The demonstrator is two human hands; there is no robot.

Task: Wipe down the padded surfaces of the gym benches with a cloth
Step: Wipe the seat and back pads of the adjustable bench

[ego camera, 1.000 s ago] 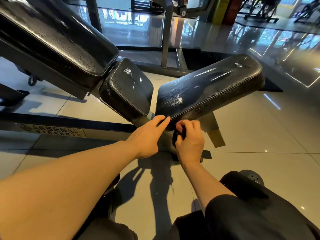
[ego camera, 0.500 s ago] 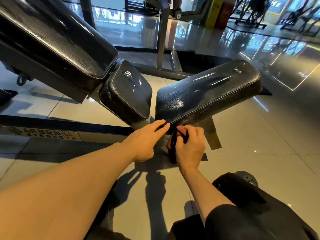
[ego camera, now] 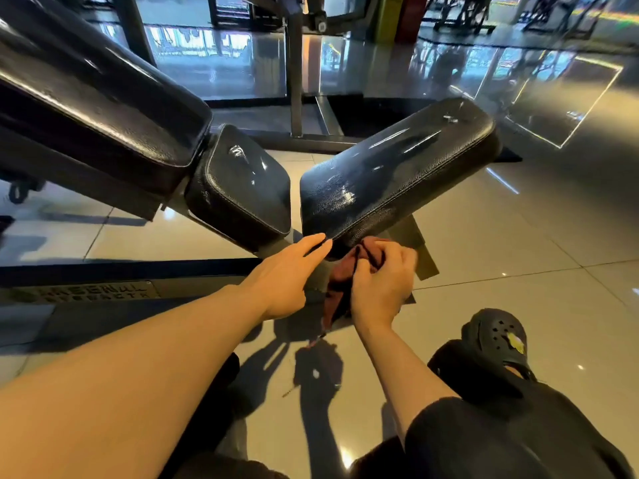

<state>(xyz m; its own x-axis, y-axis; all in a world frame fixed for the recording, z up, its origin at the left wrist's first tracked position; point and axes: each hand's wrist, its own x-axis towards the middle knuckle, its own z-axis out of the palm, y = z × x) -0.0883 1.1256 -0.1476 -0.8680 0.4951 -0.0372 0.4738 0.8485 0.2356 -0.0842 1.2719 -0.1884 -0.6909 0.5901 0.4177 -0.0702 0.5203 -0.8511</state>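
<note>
A black padded seat (ego camera: 390, 171) slopes up to the right in the middle of the head view. Left of it sit a smaller black pad (ego camera: 242, 188) and a long inclined back pad (ego camera: 96, 108). My left hand (ego camera: 287, 278) reaches forward with straight fingers, its fingertips touching the seat's near lower corner. My right hand (ego camera: 380, 281) grips a reddish-brown cloth (ego camera: 340, 285) just under that corner; part of the cloth hangs down below the hand.
The bench's dark steel frame (ego camera: 103, 271) runs along the tiled floor at left, with a maker's plate on it. My knee and a dark clog (ego camera: 498, 337) are at lower right. Upright posts (ego camera: 294, 74) and more gym machines stand behind.
The cloth has come out more from my right hand and now hangs visibly below it. My left hand stays at the seat corner. The view has shifted slightly.
</note>
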